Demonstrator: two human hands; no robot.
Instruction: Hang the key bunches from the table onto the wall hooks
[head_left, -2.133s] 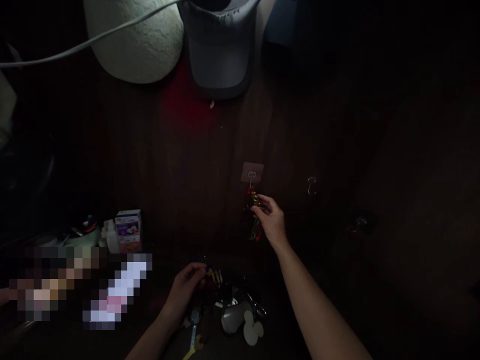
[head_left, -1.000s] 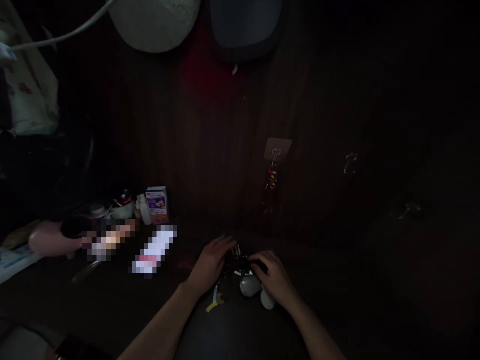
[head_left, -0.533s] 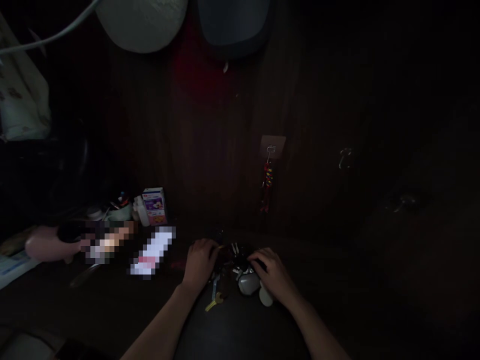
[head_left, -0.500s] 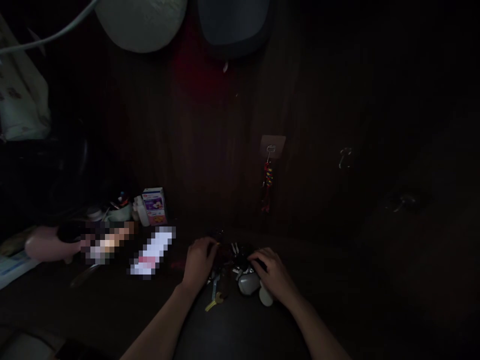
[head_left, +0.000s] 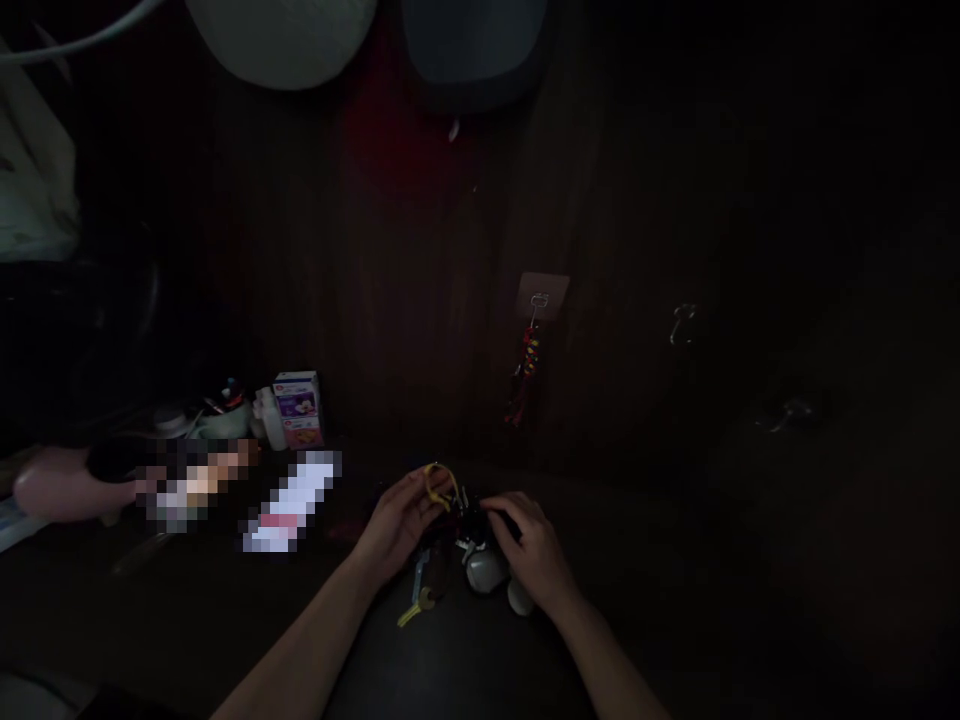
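Yellow cord (head_left: 439,480) shows as a small loop pinched in the fingertips of your left hand (head_left: 397,520), lifted just above the dark tabletop (head_left: 675,600). Your fingers there are curled close together around the loop. From it a bunch of keys (head_left: 420,590) hangs down and lies on the table, with a yellow-headed key at the lower end. Your right hand (head_left: 529,550) rests just beside it, fingers bent and narrow over a dark clump of keyrings (head_left: 469,520); whether it actually grips anything you cannot tell in this dim light. A pale rounded charm (head_left: 484,570) lies touching that hand. On the dark wood wall behind, a beaded keychain (head_left: 525,370) hangs from a stick-on hook (head_left: 541,297). A small carton (head_left: 298,408) stands well off to your left.
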